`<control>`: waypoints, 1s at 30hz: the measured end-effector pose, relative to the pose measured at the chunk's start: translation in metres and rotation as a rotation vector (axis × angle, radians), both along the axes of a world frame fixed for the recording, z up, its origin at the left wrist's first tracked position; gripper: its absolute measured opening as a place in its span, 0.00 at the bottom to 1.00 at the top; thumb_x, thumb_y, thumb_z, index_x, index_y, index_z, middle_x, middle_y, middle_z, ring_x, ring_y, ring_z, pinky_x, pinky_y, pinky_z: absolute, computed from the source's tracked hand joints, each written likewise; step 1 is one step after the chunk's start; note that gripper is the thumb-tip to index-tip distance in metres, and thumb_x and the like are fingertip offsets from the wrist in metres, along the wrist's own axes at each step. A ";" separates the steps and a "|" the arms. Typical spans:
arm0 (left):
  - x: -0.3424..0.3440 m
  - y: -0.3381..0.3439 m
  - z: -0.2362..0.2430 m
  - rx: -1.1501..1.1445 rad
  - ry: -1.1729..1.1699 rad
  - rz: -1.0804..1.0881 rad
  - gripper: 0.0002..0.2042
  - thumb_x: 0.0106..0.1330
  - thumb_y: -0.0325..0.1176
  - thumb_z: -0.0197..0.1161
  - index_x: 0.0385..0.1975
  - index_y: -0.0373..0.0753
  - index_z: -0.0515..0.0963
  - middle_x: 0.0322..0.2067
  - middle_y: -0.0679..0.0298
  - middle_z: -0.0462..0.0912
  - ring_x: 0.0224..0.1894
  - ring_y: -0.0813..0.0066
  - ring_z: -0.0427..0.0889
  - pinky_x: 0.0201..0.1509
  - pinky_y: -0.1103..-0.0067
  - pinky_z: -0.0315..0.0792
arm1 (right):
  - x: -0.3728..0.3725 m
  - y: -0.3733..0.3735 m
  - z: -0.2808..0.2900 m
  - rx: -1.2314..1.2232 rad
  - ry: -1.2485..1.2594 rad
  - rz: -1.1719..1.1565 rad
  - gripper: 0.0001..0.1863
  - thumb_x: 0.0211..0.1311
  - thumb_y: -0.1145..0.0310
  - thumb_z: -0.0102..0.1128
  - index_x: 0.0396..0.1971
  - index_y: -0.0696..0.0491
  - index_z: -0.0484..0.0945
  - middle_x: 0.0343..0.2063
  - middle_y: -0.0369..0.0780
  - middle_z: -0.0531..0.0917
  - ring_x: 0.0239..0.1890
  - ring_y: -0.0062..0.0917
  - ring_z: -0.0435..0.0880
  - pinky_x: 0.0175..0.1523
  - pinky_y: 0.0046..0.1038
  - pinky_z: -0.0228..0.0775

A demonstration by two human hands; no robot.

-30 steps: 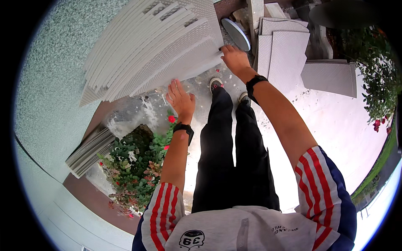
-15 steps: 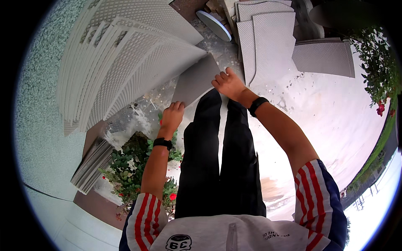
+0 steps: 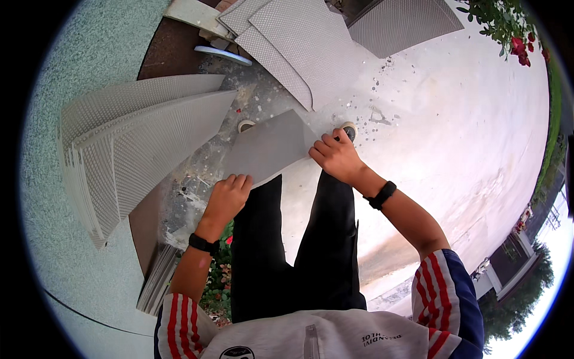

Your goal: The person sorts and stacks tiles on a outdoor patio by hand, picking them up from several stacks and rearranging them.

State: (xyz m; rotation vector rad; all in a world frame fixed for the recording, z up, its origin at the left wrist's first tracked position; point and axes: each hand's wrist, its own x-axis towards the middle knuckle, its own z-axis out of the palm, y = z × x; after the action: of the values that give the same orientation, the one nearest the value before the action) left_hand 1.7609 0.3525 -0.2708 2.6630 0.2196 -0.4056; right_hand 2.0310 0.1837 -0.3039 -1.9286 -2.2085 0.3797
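A flat grey tile point(image 3: 269, 143) with a smooth face is held in front of my legs, tilted. My left hand point(image 3: 230, 192) is closed on its near left edge, fingers curled over it. At the right edge, my right hand point(image 3: 336, 157) grips the same tile. Both thumbs are mostly hidden. Just beyond the left hand, a stack of tiles point(image 3: 152, 140) with patterned backs leans against the pale green wall point(image 3: 45, 173). Part of one shoe point(image 3: 349, 129) shows beside the right hand.
More patterned tiles point(image 3: 305, 51) lie at the far side, with another stack point(image 3: 406, 27) to their right. A round pale blue disc point(image 3: 222, 55) lies near them. Striped edges of stacked tiles point(image 3: 160, 280) show at lower left. A leafy plant point(image 3: 216, 293) is beside my left leg; red flowers point(image 3: 520, 51) hang at upper right.
My view has shifted, so the leaning stack sits lower and further left. Both hands still hold the tile, which now shows more of its face. My shoes have come into sight.
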 end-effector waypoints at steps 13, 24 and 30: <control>0.195 -0.155 -0.050 -0.107 -0.077 0.058 0.10 0.52 0.25 0.60 0.35 0.36 0.78 0.27 0.63 0.76 0.31 0.65 0.79 0.29 0.72 0.74 | 0.191 -0.157 -0.017 -0.043 -0.100 -0.117 0.05 0.45 0.74 0.59 0.23 0.48 0.75 0.23 0.32 0.73 0.36 0.24 0.75 0.55 0.34 0.62; 0.291 -0.206 -0.111 -0.181 -0.097 0.165 0.06 0.53 0.24 0.57 0.31 0.36 0.78 0.26 0.60 0.78 0.31 0.61 0.81 0.32 0.69 0.76 | 0.296 -0.169 -0.052 -0.089 -0.195 -0.054 0.04 0.48 0.75 0.58 0.24 0.48 0.75 0.22 0.31 0.75 0.33 0.23 0.76 0.54 0.34 0.61; 0.299 -0.201 -0.123 -0.173 -0.121 0.251 0.05 0.53 0.23 0.55 0.28 0.36 0.77 0.28 0.60 0.79 0.31 0.60 0.81 0.34 0.68 0.75 | 0.305 -0.151 -0.074 -0.092 -0.209 -0.027 0.06 0.47 0.77 0.57 0.25 0.48 0.74 0.22 0.32 0.74 0.28 0.23 0.77 0.53 0.33 0.61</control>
State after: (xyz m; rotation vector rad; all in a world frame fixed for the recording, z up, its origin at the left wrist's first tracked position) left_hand 2.0600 0.1515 -0.3933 2.4408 0.4535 -0.1745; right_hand 2.3362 0.0332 -0.3776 -2.1325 -2.3265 0.2912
